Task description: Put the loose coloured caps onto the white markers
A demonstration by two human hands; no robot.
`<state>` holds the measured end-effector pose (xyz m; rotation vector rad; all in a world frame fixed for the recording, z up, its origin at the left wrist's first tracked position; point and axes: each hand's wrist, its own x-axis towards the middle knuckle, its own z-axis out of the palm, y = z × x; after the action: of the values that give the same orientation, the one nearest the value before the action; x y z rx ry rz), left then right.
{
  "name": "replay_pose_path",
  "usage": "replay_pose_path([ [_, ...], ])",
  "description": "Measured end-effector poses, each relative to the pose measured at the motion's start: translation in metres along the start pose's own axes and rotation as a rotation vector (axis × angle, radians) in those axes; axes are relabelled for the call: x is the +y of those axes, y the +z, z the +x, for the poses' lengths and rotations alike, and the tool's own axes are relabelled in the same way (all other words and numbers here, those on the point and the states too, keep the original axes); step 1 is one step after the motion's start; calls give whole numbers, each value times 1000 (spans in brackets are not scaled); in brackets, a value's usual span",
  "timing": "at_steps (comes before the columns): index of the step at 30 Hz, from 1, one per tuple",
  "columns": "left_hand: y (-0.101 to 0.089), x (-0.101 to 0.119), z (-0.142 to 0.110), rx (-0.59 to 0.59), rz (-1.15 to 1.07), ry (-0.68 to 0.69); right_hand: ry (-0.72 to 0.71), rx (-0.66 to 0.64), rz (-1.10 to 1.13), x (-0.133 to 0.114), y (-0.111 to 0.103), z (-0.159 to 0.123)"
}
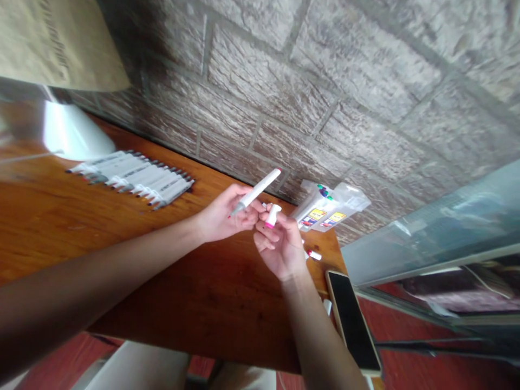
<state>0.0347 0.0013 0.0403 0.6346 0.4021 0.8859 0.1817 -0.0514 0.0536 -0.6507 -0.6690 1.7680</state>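
In my left hand [225,214] is a white marker [258,189], tilted up to the right; its grey end with a small red tip points down toward my palm. My right hand [282,241] pinches a white marker cap [273,215] with a pink rim between thumb and fingers. Both hands are close together above the wooden table [195,287], fingertips almost meeting. Just past my right hand lies another white cap with a red end [314,254], partly beside other small white pieces.
A row of several white markers [138,176] lies at the left, near a lamp [73,127]. Clear plastic cases [320,208] holding several pens stand against the brick wall [252,81]. At the table's right edge rests a phone [353,322].
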Motion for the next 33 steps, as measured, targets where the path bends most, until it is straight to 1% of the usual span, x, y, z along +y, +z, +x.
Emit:
replay_pose_path([
  [2,1,2,0,52,8,20,29,-25,-33,2,1,-2],
  [4,2,3,1,69,11,9,58,-23,-65,1,1,-3],
  [7,1,1,3,30,6,13,70,1,-89,1,2,-3],
  [11,-3,-4,4,-22,13,34,74,-2,-82,2,2,-1],
  [15,-4,-6,4,-22,22,-12,85,1,-117,4,-1,0],
  [20,-2,-8,3,4,38,-1,87,-85,-177,6,-6,0],
  [23,-1,-10,3,19,42,-3,91,-78,-194,7,-7,1],
  [28,1,-11,1,-23,94,13,54,-93,-245,9,-8,3],
  [30,2,-11,1,-14,98,17,56,-101,-250,10,-8,3],
  [33,2,-11,1,-1,84,8,68,-77,-257,9,-9,3],
])
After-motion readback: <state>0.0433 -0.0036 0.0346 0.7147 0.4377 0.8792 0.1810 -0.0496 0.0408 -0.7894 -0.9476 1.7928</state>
